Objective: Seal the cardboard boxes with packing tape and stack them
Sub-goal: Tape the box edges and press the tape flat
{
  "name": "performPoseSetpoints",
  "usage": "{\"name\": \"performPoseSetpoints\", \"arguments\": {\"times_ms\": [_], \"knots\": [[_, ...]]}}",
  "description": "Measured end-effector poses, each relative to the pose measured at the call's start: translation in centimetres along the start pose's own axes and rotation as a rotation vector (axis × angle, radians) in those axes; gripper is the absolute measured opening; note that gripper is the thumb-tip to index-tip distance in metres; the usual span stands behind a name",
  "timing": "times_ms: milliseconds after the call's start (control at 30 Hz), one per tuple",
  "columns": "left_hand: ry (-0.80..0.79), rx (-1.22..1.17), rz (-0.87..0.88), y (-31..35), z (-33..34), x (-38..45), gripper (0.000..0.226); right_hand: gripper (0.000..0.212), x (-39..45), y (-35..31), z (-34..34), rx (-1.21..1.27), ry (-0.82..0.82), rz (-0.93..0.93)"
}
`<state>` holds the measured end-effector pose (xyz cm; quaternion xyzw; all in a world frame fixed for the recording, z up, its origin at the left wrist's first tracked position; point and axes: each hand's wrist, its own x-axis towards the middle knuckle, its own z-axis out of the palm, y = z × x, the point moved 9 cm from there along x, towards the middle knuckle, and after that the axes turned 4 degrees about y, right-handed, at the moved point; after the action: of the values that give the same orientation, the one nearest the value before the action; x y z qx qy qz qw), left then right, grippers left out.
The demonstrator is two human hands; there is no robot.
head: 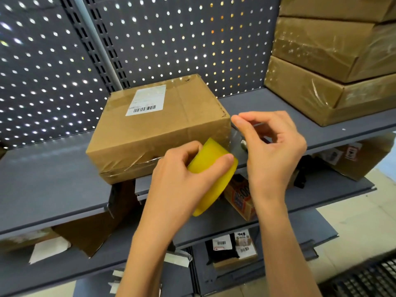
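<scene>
A cardboard box (158, 127) with a white barcode label lies on the grey shelf (53, 179), its front edge over the shelf lip. My left hand (182, 179) grips a yellow roll of packing tape (212, 174) in front of the box's right front corner. A clear strip of tape (234, 136) runs from the roll up to my right hand (272, 146), whose thumb and forefinger pinch its free end beside the box's right side. Clear tape shines along the box's lower front edge.
Three taped cardboard boxes (334, 67) are stacked at the right end of the shelf. A perforated grey back panel (150, 39) rises behind. Lower shelves hold more boxes (360, 157) and labelled parcels (231, 247). Tiled floor shows at the lower right.
</scene>
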<state>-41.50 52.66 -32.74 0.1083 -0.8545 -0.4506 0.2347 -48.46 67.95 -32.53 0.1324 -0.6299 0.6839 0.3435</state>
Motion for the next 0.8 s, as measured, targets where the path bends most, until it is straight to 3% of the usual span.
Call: {"name": "performPoseSetpoints", "arguments": {"times_ms": [200,300,500,600,800], "knots": [[-0.079,0.101,-0.187,-2.2,-0.1,0.2,0.063,0.007,1.5,-2.7,-1.2,-0.064,0.048,-0.182],[-0.088,0.112,-0.241,-2.3,-1.1,-0.1,0.065,0.007,2.3,-1.8,-0.5,-0.031,-0.045,-0.074],[0.093,0.371,-0.107,3.0,-5.3,1.6,0.074,0.006,3.6,1.0,-0.1,0.135,-0.055,0.199],[0.152,0.486,0.019,6.5,-6.6,3.6,0.054,0.004,4.6,1.3,0.8,0.176,-0.046,0.233],[-0.041,0.771,0.23,11.3,-6.0,9.0,0.034,0.01,7.3,2.0,2.9,0.175,-0.014,0.219]]}}
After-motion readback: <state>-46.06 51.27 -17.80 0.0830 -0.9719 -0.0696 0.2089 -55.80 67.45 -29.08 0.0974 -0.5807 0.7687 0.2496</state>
